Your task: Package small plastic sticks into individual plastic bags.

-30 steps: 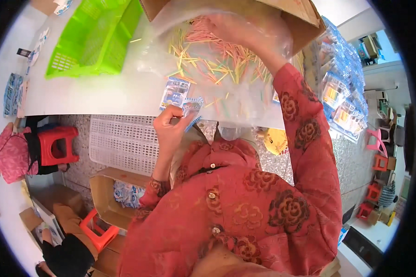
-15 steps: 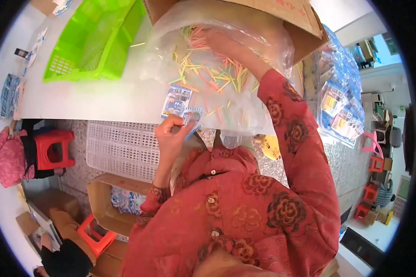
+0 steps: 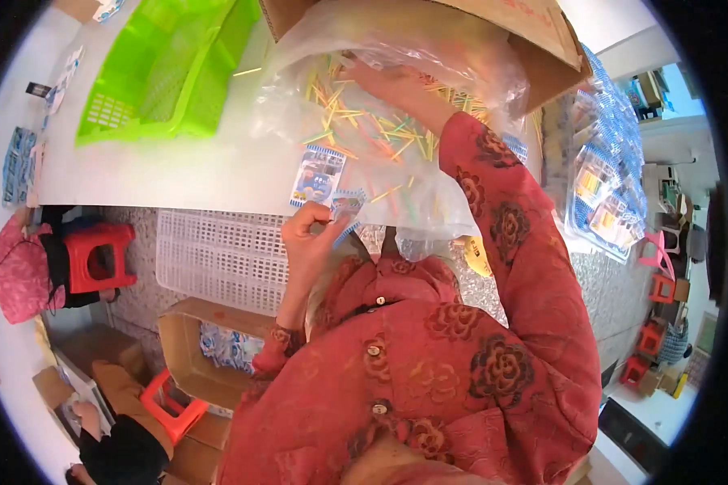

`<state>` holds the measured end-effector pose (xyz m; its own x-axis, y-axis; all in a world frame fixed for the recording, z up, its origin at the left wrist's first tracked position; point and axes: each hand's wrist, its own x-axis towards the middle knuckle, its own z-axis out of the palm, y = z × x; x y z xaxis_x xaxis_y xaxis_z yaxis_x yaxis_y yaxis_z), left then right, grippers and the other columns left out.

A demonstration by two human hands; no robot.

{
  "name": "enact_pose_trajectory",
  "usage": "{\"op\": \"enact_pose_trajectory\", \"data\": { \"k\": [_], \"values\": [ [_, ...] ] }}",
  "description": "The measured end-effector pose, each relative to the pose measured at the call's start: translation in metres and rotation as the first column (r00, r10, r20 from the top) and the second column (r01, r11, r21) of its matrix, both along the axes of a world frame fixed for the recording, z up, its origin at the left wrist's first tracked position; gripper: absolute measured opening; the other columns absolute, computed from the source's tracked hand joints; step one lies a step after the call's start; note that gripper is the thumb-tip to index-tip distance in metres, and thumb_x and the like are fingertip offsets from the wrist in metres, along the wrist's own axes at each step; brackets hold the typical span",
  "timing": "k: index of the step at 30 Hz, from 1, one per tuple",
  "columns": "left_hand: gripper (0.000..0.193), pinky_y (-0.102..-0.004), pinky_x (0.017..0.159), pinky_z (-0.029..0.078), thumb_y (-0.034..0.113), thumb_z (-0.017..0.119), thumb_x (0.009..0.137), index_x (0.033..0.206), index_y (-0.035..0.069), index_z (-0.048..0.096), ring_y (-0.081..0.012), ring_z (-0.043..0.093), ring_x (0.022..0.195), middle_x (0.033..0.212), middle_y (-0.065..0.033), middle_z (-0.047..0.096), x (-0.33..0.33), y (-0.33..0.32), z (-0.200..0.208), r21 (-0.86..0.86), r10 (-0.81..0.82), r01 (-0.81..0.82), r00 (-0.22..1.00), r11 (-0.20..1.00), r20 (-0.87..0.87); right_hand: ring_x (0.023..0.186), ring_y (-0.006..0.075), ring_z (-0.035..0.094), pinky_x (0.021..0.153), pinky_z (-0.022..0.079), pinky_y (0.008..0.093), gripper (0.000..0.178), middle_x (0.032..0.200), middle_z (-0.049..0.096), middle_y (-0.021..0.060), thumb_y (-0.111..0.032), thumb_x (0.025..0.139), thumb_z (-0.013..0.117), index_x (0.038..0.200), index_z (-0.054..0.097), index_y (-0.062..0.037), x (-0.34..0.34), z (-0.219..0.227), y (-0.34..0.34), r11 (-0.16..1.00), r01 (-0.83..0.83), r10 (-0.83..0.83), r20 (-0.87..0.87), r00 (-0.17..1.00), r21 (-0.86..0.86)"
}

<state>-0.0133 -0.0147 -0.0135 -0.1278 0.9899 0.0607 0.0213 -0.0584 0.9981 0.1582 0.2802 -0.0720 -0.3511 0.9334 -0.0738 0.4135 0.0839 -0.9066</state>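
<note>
My left hand (image 3: 306,236) is at the table's front edge, its thumb and fingers pinching a small blue-and-white packet (image 3: 349,208). Just behind it, a similar flat packet (image 3: 318,175) lies on the table. My right hand (image 3: 374,79) reaches far forward over a clear plastic bag (image 3: 291,101) strewn with thin sticks (image 3: 344,115) in yellow, green, pink and orange. Its fingers are curled together among the sticks; what they hold, if anything, is too blurred to make out.
A green plastic basket (image 3: 206,89) stands at the far left, a cardboard box (image 3: 554,69) at the back right. Filled packets (image 3: 598,190) are piled at right. Below the table are a white crate (image 3: 218,255) and an open carton (image 3: 182,343). Other people sit on the left.
My right hand has shifted slightly among the sticks, and the pink bunch by its fingers no longer shows there. My left hand keeps its pinch on the packet. The whole view has shifted slightly.
</note>
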Motion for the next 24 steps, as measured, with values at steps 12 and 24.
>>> {"op": "enact_pose_trajectory", "data": {
  "k": [12,24],
  "values": [
    [0.018,-0.0196,0.058,0.038,0.001,0.072,0.072,0.066,0.001,0.055,-0.0044,0.046,0.063,0.064,0.0021,0.052,0.002,-0.004,0.002,-0.027,0.006,-0.005,0.999,1.0,0.045,0.13,0.0369,0.03,0.104,0.03,0.0464,0.061,0.141,0.032,0.0184,-0.048,0.09,0.037,0.136,0.035,-0.0087,-0.003,-0.015,-0.002,0.835,-0.294,-0.082,0.633,0.77,0.465],
    [0.018,-0.0189,0.057,0.037,0.001,0.072,0.073,0.067,0.002,0.055,-0.0033,0.044,0.061,0.064,0.0033,0.051,0.0,-0.006,0.003,-0.045,0.015,-0.012,0.998,0.999,0.068,0.098,0.0337,0.059,0.083,0.049,0.0447,0.028,0.114,0.055,0.0222,-0.014,0.084,0.048,0.109,0.059,-0.0052,-0.041,0.042,-0.039,0.706,-0.556,-0.119,0.848,0.517,0.439]
  ]
}}
